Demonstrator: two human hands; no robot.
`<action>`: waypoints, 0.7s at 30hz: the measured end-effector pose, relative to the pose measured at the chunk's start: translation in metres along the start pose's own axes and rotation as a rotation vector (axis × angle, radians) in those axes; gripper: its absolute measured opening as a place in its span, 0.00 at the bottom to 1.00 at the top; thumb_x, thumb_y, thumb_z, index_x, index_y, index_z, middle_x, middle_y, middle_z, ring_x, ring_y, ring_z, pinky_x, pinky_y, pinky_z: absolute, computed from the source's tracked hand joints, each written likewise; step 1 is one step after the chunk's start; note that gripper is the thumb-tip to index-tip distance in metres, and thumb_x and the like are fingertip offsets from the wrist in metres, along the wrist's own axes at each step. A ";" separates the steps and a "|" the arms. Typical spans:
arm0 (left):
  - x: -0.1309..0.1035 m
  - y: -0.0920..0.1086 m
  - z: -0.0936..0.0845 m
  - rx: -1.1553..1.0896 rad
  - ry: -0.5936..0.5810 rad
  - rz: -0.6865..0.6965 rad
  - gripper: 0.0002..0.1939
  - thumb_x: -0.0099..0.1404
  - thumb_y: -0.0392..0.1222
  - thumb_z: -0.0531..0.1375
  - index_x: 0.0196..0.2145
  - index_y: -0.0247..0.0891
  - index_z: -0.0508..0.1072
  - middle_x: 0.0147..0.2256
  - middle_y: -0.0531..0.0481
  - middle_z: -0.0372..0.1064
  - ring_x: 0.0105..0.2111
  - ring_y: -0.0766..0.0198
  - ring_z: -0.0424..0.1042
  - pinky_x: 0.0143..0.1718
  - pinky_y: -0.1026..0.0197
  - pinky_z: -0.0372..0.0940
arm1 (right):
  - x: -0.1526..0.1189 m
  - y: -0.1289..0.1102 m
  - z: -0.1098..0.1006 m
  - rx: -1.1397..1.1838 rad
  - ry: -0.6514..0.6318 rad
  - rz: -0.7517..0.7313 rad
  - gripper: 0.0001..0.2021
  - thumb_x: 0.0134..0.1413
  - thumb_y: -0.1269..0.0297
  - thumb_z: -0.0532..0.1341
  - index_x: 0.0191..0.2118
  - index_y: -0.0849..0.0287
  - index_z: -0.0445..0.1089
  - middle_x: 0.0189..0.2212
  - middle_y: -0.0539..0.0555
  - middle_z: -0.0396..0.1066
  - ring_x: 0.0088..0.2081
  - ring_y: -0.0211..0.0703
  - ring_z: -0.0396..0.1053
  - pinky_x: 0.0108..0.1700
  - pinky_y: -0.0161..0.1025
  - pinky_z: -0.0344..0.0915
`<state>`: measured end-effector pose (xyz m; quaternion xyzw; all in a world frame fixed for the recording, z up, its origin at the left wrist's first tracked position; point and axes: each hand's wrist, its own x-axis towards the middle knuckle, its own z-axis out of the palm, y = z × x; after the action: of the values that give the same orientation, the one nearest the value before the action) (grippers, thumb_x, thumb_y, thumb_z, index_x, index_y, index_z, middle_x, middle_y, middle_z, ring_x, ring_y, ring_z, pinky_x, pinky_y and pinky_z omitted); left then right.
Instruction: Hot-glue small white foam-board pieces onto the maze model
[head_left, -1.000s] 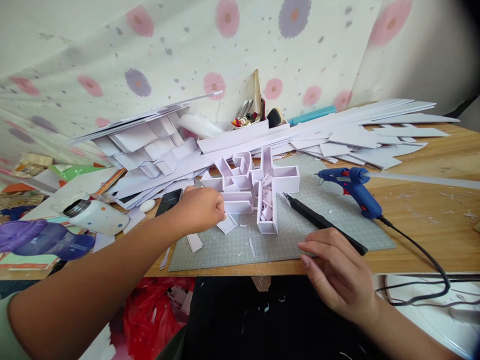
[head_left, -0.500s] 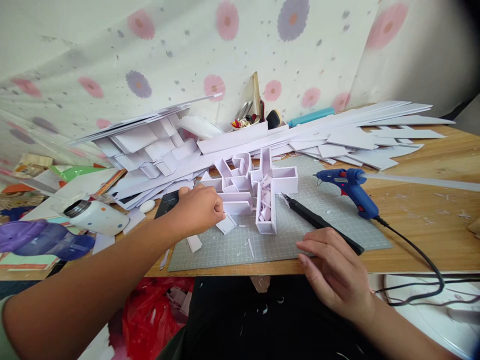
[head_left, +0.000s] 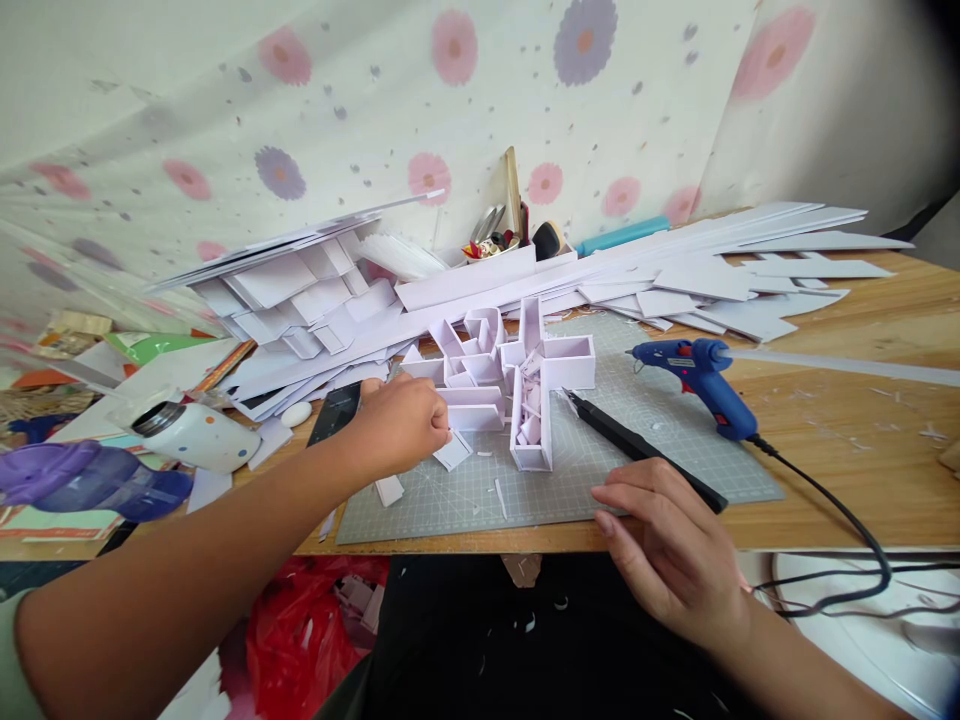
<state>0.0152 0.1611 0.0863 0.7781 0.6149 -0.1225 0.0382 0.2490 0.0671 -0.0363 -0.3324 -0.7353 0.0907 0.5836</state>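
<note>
Head view: left of the scrap-filled white box (head_left: 532, 459), a small white card (head_left: 453, 453) lies slantwise, just nearside of the curled left hand (head_left: 401, 422); I cannot tell whether that hand pinches anything. The right hand (head_left: 667, 540), thumb and fingers apart, is farther off, box's near right.

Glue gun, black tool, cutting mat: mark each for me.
Glue gun (head_left: 705, 362), head view, on its blue body.
Black tool (head_left: 630, 438), head view, on its handle.
Cutting mat (head_left: 442, 510), head view, on bare surface.

The knife (head_left: 622, 432) lies on the mat (head_left: 435, 505) before the glue gun (head_left: 694, 365).
</note>
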 end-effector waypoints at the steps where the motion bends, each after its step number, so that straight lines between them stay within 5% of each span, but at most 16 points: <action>1: 0.000 0.000 0.000 0.000 -0.001 0.000 0.10 0.54 0.39 0.56 0.21 0.43 0.76 0.35 0.49 0.73 0.44 0.49 0.65 0.44 0.46 0.50 | 0.000 0.000 0.000 0.000 0.002 0.001 0.15 0.52 0.80 0.58 0.45 0.59 0.68 0.32 0.56 0.68 0.33 0.45 0.67 0.31 0.43 0.67; 21: 0.000 0.000 0.009 -0.018 0.046 -0.028 0.09 0.54 0.38 0.57 0.20 0.42 0.75 0.34 0.51 0.73 0.43 0.52 0.65 0.44 0.47 0.50 | -0.001 0.000 0.000 0.004 0.003 -0.005 0.15 0.51 0.80 0.59 0.44 0.60 0.69 0.32 0.56 0.69 0.33 0.45 0.68 0.32 0.42 0.67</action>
<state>0.0136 0.1597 0.0777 0.7717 0.6276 -0.0993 0.0294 0.2492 0.0669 -0.0370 -0.3293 -0.7351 0.0901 0.5857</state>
